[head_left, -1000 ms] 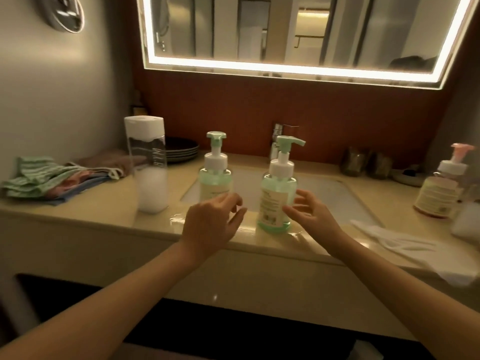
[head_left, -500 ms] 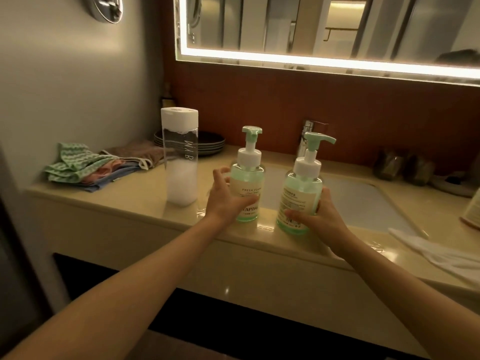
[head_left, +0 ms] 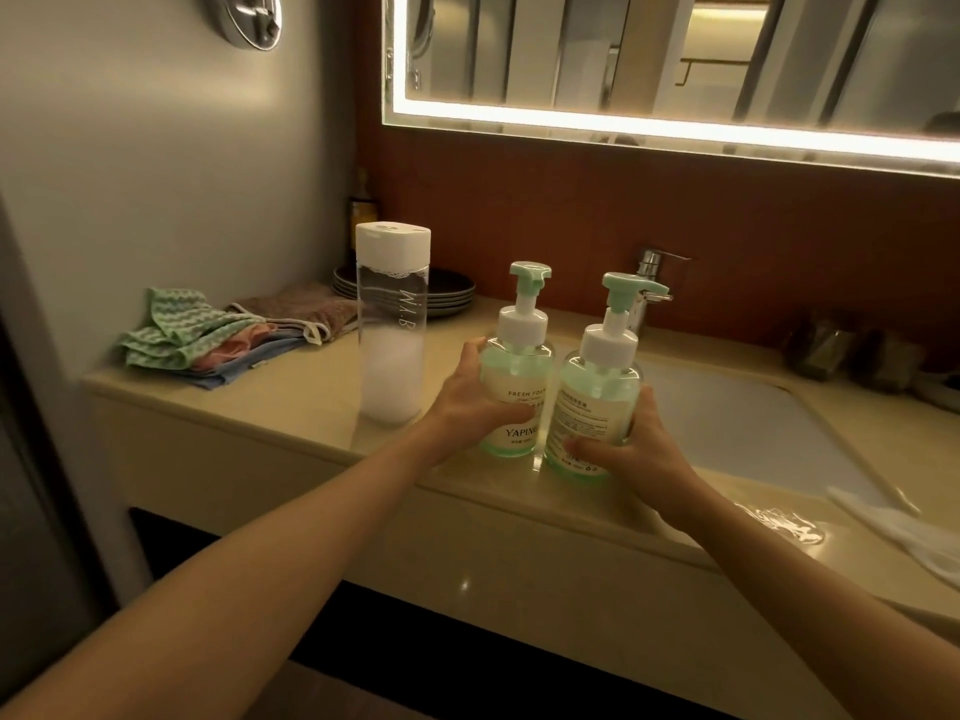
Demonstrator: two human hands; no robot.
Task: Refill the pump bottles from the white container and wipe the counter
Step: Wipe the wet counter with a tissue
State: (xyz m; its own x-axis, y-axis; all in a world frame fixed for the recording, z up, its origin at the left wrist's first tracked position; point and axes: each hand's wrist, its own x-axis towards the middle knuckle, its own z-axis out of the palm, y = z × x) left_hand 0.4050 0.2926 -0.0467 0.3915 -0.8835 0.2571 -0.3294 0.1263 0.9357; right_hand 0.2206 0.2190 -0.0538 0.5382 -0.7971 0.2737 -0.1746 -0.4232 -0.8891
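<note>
1. Gripping a pump bottle in each hand, a person stands at a beige bathroom counter [head_left: 291, 392], seen from a head camera looking down along both bare forearms
2. The left hand [head_left: 467, 402] wraps fingers and thumb round the lower body of the left pump bottle [head_left: 519, 376], a clear bottle of pale green liquid with a white collar and mint pump head, labelled "FRESH FOAM"
3. The right hand [head_left: 636, 449] curls round the lower right side of the right pump bottle [head_left: 597, 402], with the thumb lying across its label
4. Both bottles are upright near the counter's front edge, just beside each other, in front of the sink basin [head_left: 727, 423]; it is unclear whether their bases have left the counter
5. A second ago both hands were open and just short of the bottles, which stood further apart; since then the hands have closed on them and drawn them together
6. The white container [head_left: 393, 324], tall and clear with a white cap, stands untouched just left of the left hand, partly filled with cloudy white liquid
7. The refill looks to be only starting: both pump heads are still on, so opening a bottle is probably next, and wiping has not begun, with folded cloths [head_left: 208, 335] lying at the far left
</note>
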